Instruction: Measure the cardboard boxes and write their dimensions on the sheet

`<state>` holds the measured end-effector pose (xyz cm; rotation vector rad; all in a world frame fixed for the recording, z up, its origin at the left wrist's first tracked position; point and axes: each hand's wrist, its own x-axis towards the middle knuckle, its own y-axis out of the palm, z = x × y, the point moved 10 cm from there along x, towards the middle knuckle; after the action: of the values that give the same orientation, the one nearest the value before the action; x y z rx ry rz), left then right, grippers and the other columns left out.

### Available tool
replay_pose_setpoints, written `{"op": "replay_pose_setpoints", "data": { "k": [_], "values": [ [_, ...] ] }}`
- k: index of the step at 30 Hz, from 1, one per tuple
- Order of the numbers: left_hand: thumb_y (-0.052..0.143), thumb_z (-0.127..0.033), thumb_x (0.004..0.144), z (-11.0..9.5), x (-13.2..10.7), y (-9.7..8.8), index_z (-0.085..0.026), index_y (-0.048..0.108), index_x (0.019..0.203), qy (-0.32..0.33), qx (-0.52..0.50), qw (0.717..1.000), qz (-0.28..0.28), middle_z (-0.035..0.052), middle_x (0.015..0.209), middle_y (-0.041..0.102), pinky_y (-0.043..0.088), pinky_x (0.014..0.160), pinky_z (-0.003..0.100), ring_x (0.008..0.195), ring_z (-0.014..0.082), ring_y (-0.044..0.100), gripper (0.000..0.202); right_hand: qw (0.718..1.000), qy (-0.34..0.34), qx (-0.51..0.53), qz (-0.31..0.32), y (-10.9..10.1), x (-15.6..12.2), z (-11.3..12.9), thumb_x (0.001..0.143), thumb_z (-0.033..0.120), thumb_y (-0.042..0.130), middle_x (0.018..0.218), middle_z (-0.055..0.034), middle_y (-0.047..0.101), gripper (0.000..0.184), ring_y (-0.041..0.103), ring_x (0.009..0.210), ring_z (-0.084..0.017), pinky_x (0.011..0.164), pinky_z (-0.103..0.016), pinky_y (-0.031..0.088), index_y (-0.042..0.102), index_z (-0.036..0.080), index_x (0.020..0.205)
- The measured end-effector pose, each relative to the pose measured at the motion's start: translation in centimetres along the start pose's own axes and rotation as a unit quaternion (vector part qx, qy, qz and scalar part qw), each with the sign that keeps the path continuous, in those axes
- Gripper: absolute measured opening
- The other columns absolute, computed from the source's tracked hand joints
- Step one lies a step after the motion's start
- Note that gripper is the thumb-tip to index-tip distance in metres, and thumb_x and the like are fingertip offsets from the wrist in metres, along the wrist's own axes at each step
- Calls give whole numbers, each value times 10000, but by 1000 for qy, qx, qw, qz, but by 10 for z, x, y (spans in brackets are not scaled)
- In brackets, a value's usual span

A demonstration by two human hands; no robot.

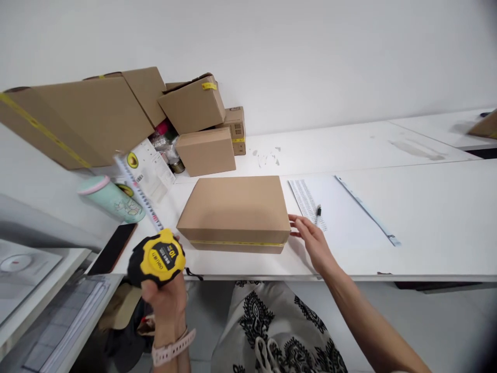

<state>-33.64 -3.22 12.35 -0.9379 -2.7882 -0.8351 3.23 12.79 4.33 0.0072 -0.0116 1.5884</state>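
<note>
My left hand (166,299) is closed around a yellow and black tape measure (163,257), raised in front of the table's near left edge. Its white blade (140,196) sticks out up and to the left, with the far end in the air. A closed cardboard box (237,207) with a strip of yellow tape along its front lies on the white table. Against the right side of this box rest the stretched fingers of my right hand (311,242); the fingers are apart, and some tips are partly hidden by the box edge.
Several cardboard boxes (192,106) are stacked at the back left. A mint tumbler (112,199) and a dark phone (112,248) lie at the left. To the right are a white sheet (351,220), a printed sheet (301,194), a pen (319,211) and a pale blue strip (365,208).
</note>
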Motion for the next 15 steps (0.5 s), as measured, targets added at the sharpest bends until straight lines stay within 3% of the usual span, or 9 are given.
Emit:
{"op": "replay_pose_setpoints", "data": {
  "k": [3,6,11,15],
  "values": [
    [805,-740,606,23,4,8,-311,680,1161,-55,-18,998,37,51,1376,665,527,1055,496,1293,345,606,712,999,-12,-32,23,8,-13,-7,922,697,560,1242,-91,748,490,689,1169,-315,1016,-539,574,743,325,1183],
    [761,-693,693,31,3,12,-311,704,1151,-91,-41,993,57,48,1395,666,547,1030,486,1275,339,622,599,997,-48,-53,31,9,-19,9,952,693,509,1364,-77,690,525,660,1228,-317,1027,-536,578,698,350,1301],
    [713,-650,791,-12,11,33,-347,724,1175,-32,-69,992,99,-15,1480,612,555,1067,426,1412,311,521,489,980,-175,-92,19,2,-48,80,947,607,586,1412,-77,606,516,630,1166,-311,828,-470,635,593,454,1439],
    [738,-664,782,-48,22,60,-378,733,1161,39,-77,989,121,-70,1499,575,553,1099,505,1460,334,462,475,967,-232,-94,-47,-6,-57,125,894,469,701,1485,-52,528,618,633,941,-261,659,-436,608,522,516,1484]
  ]
}}
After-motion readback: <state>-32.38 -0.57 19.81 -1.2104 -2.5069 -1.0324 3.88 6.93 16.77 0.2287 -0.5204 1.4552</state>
